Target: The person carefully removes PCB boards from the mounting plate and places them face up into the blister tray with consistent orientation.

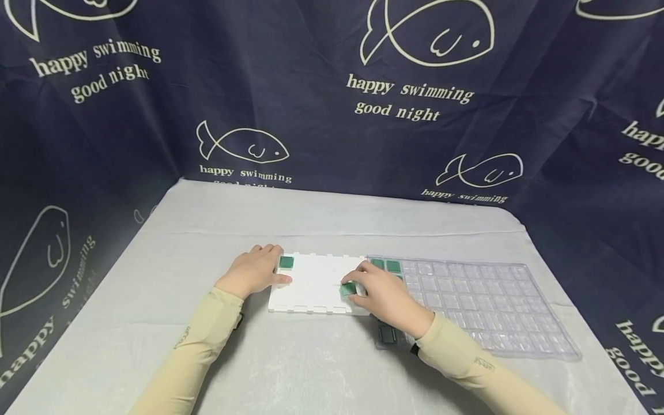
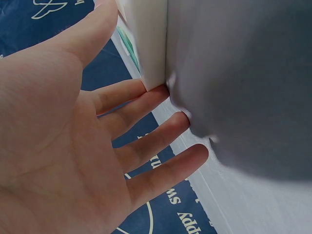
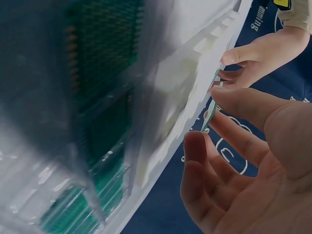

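Note:
My right hand (image 1: 386, 291) pinches a small green circuit board (image 1: 348, 289) between thumb and fingers, over the right part of a flat white panel (image 1: 311, 288). In the right wrist view that circuit board (image 3: 210, 113) shows nearly edge-on at the fingertips. Another green circuit board (image 1: 286, 262) lies at the panel's far left corner. My left hand (image 1: 254, 270) rests at the panel's left edge, its thumb over the top. Seen from the left wrist, the fingers (image 2: 153, 139) are nearly straight, two touching the white panel's edge (image 2: 151, 48).
A clear plastic tray (image 1: 482, 305) with many compartments adjoins the panel's right side. Several green circuit boards (image 1: 393, 266) sit in its left columns, and a dark one (image 1: 387, 334) lies at its near left corner. A navy fish-print curtain (image 1: 311, 69) surrounds the white-covered table (image 1: 129, 346).

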